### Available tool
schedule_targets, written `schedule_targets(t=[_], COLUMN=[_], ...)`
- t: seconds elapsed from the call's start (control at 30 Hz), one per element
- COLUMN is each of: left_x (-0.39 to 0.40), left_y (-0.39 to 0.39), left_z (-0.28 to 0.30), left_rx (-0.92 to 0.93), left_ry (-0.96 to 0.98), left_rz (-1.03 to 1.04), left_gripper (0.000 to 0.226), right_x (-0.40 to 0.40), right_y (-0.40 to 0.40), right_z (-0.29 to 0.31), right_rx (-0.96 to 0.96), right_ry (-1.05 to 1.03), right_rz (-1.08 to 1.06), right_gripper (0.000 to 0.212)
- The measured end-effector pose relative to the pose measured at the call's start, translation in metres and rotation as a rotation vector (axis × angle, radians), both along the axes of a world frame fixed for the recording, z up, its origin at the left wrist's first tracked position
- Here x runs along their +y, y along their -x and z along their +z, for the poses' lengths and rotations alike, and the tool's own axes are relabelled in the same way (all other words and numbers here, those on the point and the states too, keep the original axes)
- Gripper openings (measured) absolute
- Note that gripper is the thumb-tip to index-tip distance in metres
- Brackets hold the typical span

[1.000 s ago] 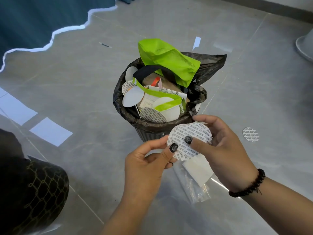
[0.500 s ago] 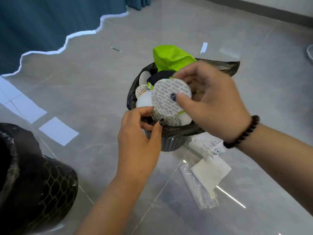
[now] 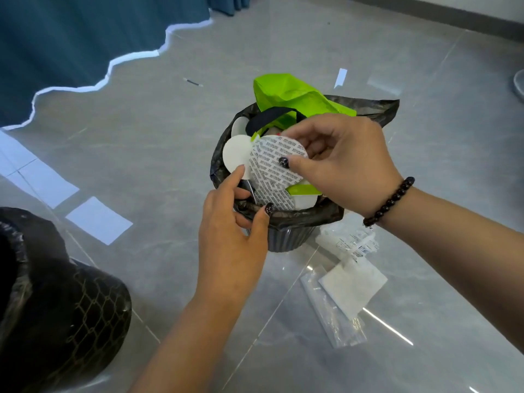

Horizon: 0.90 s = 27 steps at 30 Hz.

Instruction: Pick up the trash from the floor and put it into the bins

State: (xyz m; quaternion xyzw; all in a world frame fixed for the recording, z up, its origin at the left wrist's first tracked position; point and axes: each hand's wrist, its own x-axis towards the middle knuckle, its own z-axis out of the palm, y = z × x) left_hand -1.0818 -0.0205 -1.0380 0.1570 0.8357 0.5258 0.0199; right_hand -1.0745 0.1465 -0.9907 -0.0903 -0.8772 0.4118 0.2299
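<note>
While trash fills the bin (image 3: 286, 239), right hand (image 3: 346, 163) holds disc (image 3: 272, 165).

One head-worn camera looks forward and steeply down — close over a full bin (image 3: 292, 236) on the grey floor (image 3: 158, 114), a second bin (image 3: 71, 302) at lower left.
</note>
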Motion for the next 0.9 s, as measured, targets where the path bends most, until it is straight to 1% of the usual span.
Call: schedule_targets(t=[0.03, 0.1, 0.17, 0.23, 0.37, 0.4, 0.5, 0.53, 0.63, 0.7, 0.77, 0.83, 0.9], left_x=[0.000, -0.001, 0.000, 0.000, 0.002, 0.003, 0.006, 0.007, 0.011, 0.013, 0.015, 0.015, 0.013], left_y=[0.000, 0.001, 0.001, 0.001, 0.001, 0.001, 0.010, 0.016, 0.031, 0.036, 0.037, 0.035, 0.031], left_z=[0.000, -0.002, -0.002, -0.001, 0.003, 0.004, 0.010, 0.013, 0.021, 0.024, 0.025, 0.024, 0.023], left_rx=[-0.001, -0.002, 0.000, 0.005, 0.027, 0.031, 0.040, 0.032, -0.026, -0.045, -0.033, 0.000, 0.035], left_ry=[0.007, 0.019, 0.043, 0.068, 0.113, 0.123, 0.173, 0.177, 0.190, 0.237, 0.314, 0.392, 0.418], left_rz=[-0.006, -0.021, -0.030, -0.029, -0.034, -0.024, 0.042, 0.072, 0.105, 0.087, 0.049, 0.008, -0.010], left_gripper=[0.062, 0.063, 0.063, 0.061, 0.053, 0.049, 0.033, 0.028, 0.025, 0.021, 0.018, 0.020, 0.023], right_x=[0.000, -0.002, -0.003, 0.001, 0.007, 0.006, 0.003, 0.002, -0.002, -0.003, -0.002, -0.001, 0.000], right_y=[-0.001, -0.004, -0.006, -0.006, -0.010, -0.011, -0.016, -0.018, -0.028, -0.034, -0.037, -0.039, -0.045], right_z=[0.000, -0.004, -0.012, -0.019, -0.024, -0.026, -0.033, -0.034, -0.040, -0.045, -0.049, -0.051, -0.052], right_rx=[-0.026, -0.111, -0.169, -0.190, -0.108, -0.094, -0.048, -0.041, -0.026, -0.048, -0.058, -0.053, -0.012], right_ry=[-0.013, -0.148, -0.304, -0.375, -0.362, -0.371, -0.385, -0.372, -0.412, -0.436, -0.435, -0.420, -0.324], right_rz=[0.020, 0.057, 0.077, 0.087, 0.084, 0.101, 0.203, 0.242, 0.328, 0.335, 0.320, 0.317, 0.330], right_gripper=[0.019, 0.020, 0.027, 0.030, 0.034, 0.031, 0.013, 0.011, 0.025, 0.033, 0.035, 0.034, 0.031])
